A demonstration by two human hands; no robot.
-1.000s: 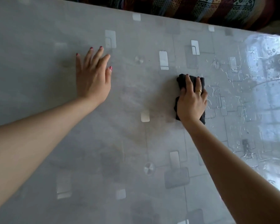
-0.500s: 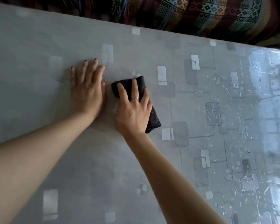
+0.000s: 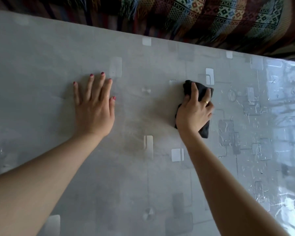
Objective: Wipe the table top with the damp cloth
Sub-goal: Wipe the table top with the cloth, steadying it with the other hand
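A grey table top with pale square patterns under a glossy cover fills the view. My right hand presses a dark, crumpled cloth flat on the table right of centre, fingers curled over it; the cloth shows above the fingertips and below the palm. My left hand lies flat on the table to the left, fingers spread, holding nothing. A hand's width or more of bare table separates the two hands.
The table's right part shines with water streaks and drops. Beyond the far edge lies a colourful patterned woven fabric with fringes.
The right hand slid the cloth from next to the left hand back to the right. The left hand stayed flat in place.
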